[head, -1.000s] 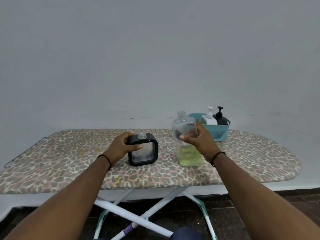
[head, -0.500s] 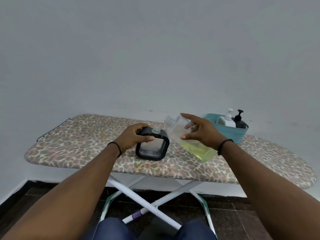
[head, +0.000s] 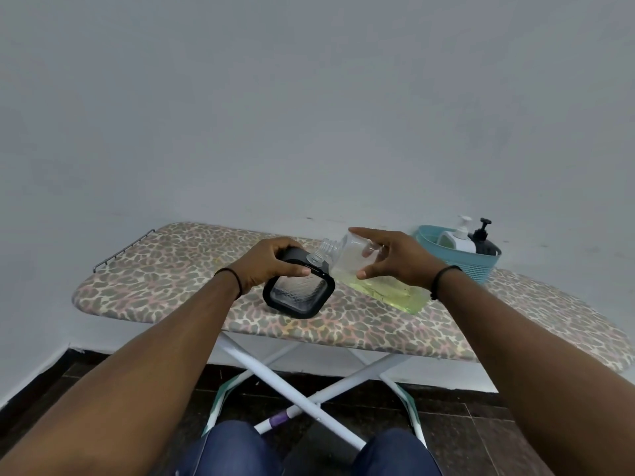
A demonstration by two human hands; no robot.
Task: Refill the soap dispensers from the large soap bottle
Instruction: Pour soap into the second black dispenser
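Note:
A square black soap dispenser (head: pixel 298 295) with a clear front and an open clear neck stands tilted on the leopard-print ironing board (head: pixel 165 269). My left hand (head: pixel 271 264) grips its top left side. My right hand (head: pixel 391 257) holds the large clear soap bottle (head: pixel 347 259), tipped far over to the left. The bottle's uncapped neck lies just above and beside the dispenser's neck. Yellow-green soap pools along the bottle's lower side near its base.
A teal basket (head: pixel 470 266) sits at the board's back right, holding a white pump dispenser (head: pixel 458 238) and a black pump dispenser (head: pixel 484 242). A wire rest sticks out at the board's left end. White crossed legs stand below. A grey wall is close behind.
The large bottle went from upright to steeply tipped, its mouth now brought down beside the dispenser's neck. The dispenser tilted under my left hand. The camera view dropped and shifted.

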